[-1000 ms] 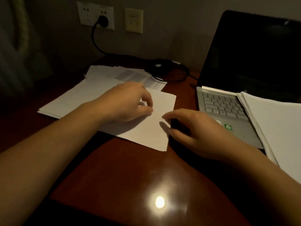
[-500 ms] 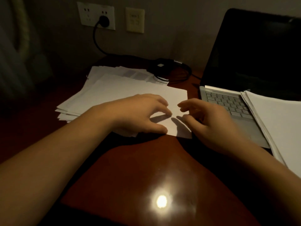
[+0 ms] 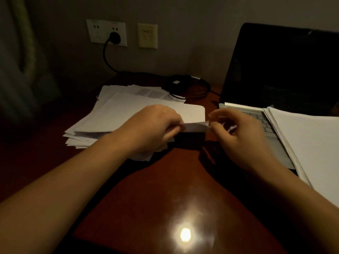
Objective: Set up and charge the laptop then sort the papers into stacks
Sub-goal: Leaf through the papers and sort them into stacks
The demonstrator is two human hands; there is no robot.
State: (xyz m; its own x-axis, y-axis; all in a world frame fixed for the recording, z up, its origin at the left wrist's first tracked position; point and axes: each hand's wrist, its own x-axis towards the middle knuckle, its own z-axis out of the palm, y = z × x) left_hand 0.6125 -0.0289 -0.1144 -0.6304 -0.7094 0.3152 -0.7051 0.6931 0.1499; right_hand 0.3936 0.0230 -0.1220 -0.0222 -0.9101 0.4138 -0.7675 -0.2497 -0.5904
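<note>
A loose pile of white papers [image 3: 117, 114] lies on the dark red desk at centre left. My left hand [image 3: 154, 129] grips the lifted front edge of the top sheets [image 3: 195, 126]. My right hand [image 3: 236, 132] pinches the right corner of that same lifted edge. An open laptop [image 3: 286, 70] with a dark screen stands at the right. A second neat stack of papers [image 3: 308, 143] lies over the right part of its keyboard. A black plug [image 3: 114, 36] sits in the wall socket, and its cable runs to a charger brick [image 3: 177, 82] behind the pile.
A coil of black cable [image 3: 194, 90] lies between the paper pile and the laptop. A beige wall plate [image 3: 147, 35] is right of the socket. A lamp reflection [image 3: 185, 234] shines on the bare desk [image 3: 165, 189] near me. Dark curtain folds hang at far left.
The papers have slid toward the pile and their front edge has lifted off the desk. Both hands went from pressing flat on the sheet to holding its raised edge.
</note>
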